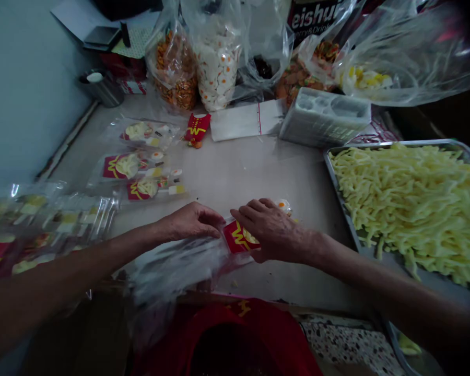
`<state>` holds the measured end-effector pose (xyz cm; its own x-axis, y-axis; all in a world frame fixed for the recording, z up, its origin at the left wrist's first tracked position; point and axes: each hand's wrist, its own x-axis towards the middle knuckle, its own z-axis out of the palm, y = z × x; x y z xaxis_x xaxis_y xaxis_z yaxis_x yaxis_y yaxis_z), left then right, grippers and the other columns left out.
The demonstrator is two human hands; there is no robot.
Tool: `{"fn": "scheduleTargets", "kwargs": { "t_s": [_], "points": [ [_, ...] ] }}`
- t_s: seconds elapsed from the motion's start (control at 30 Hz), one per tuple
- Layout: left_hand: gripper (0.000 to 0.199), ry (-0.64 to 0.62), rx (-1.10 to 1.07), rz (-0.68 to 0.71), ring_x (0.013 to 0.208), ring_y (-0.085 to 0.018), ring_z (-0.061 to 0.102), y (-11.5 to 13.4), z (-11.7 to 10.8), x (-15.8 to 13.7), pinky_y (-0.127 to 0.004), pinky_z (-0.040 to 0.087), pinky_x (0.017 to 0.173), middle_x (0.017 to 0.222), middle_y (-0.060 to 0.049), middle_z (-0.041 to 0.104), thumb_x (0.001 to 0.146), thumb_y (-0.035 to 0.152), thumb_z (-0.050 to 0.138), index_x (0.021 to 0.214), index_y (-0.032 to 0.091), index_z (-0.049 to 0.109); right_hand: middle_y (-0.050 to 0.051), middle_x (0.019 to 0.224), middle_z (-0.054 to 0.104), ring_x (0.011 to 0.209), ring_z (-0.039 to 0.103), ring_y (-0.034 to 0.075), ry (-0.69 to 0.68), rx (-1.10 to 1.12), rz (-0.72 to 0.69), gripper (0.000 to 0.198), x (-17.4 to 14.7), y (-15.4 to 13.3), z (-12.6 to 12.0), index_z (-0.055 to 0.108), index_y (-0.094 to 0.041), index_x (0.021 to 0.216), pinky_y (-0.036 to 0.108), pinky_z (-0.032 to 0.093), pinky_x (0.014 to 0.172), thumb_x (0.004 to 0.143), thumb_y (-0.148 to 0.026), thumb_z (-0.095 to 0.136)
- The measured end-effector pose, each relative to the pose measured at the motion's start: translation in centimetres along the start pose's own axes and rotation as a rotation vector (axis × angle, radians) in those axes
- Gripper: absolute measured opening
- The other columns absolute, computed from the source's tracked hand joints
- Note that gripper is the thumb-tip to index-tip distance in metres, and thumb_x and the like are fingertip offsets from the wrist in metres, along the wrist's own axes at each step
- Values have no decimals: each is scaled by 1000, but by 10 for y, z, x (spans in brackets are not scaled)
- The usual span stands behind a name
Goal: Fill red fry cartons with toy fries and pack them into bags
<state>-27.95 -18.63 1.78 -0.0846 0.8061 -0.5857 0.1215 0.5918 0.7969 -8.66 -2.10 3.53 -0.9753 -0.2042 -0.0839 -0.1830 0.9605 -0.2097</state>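
Note:
My left hand (191,222) is closed, thumb and fingers together at the edge of a clear plastic bag (184,266), whose loose part blurs toward the table's front. Just right of it, my right hand (272,230) curls over a small red packet (232,239) with a yellow zigzag mark. Pale yellow strips show on the packet beneath its fingers, and the palm hides the rest. A small fried-egg-shaped piece (284,205) peeks out beyond the right hand.
Several filled clear packs (141,189) lie on the left. A metal tray (347,230) heaped with yellow strips (411,203) stands at right. Along the back are bags of small egg shapes (218,68) and orange pieces (176,68), a red carton (198,125) and a clear plastic stack (323,117).

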Motion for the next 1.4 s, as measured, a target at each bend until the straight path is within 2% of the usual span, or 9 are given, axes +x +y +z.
{"fn": "scheduleTargets", "kwargs": {
  "t_s": [0.13, 0.2, 0.37, 0.5, 0.67, 0.8, 0.97, 1.27, 1.4],
  "points": [
    [22, -112, 103, 89, 84, -22, 70, 9, 3, 5, -28, 50, 75, 89, -2, 78, 71, 29, 74, 92, 22, 80, 15, 113, 65, 101, 56, 32, -5, 5, 65, 64, -1, -32, 10, 57, -13, 125, 48, 46, 89, 71, -38, 77],
    [28, -48, 187, 140, 82, -21, 71, 14, 7, 9, -28, 50, 76, 85, -1, 78, 74, 24, 72, 101, 23, 78, 19, 120, 65, 106, 57, 35, 32, 31, 142, 71, -1, -43, 19, 51, -9, 135, 51, 46, 92, 75, -37, 76],
    [36, 494, 762, 492, 120, -28, 61, 13, 28, -8, -43, 42, 107, 123, -9, 71, 84, 19, 67, 120, 22, 70, 28, 153, 43, 140, 40, 41, 218, 154, 414, 121, -15, -60, 51, 14, -11, 159, 58, 35, 112, 70, -58, 81],
    [38, 752, 918, 475, 117, -29, 57, -9, 61, -37, -45, 45, 106, 123, -13, 67, 89, 22, 59, 126, 17, 64, 27, 155, 39, 143, 35, 46, 194, 88, 560, 131, -48, -62, 59, 19, -13, 159, 63, 32, 112, 57, -55, 90],
    [57, 763, 935, 302, 121, -34, 53, -31, 97, -39, -47, 47, 105, 132, -18, 58, 78, 26, 66, 133, 12, 57, 17, 128, 61, 115, 56, 41, 182, 142, 586, 97, -67, -62, 63, 36, -21, 151, 55, 50, 90, 69, -46, 82],
    [48, 817, 1060, 207, 115, -31, 56, -27, 105, -30, -44, 49, 100, 126, -16, 61, 82, 15, 59, 129, 12, 59, 21, 134, 53, 116, 52, 42, 347, 147, 615, 95, -59, -72, 71, 40, -20, 147, 58, 50, 92, 66, -44, 83],
    [26, 691, 1199, 56, 94, -29, 63, -4, 105, -23, -39, 51, 80, 100, -14, 68, 88, 6, 49, 106, 12, 67, 19, 125, 56, 110, 53, 40, 451, 186, 618, 103, -64, -80, 86, 36, -20, 152, 57, 51, 89, 63, -41, 84],
    [18, 674, 988, 316, 84, -24, 66, 25, 142, -21, -34, 47, 75, 88, -9, 71, 89, 12, 53, 82, 19, 68, 20, 130, 60, 112, 55, 40, 537, 261, 548, 105, -60, -87, 76, 26, -20, 157, 58, 49, 93, 66, -24, 77],
    [14, 850, 810, 319, 77, -20, 66, 30, 140, -27, -31, 44, 69, 79, -5, 72, 83, 12, 58, 76, 20, 67, 21, 146, 50, 127, 49, 39, 718, 483, 587, 109, -59, -80, 64, 24, -21, 159, 57, 47, 99, 69, -36, 82]
  ]
}}
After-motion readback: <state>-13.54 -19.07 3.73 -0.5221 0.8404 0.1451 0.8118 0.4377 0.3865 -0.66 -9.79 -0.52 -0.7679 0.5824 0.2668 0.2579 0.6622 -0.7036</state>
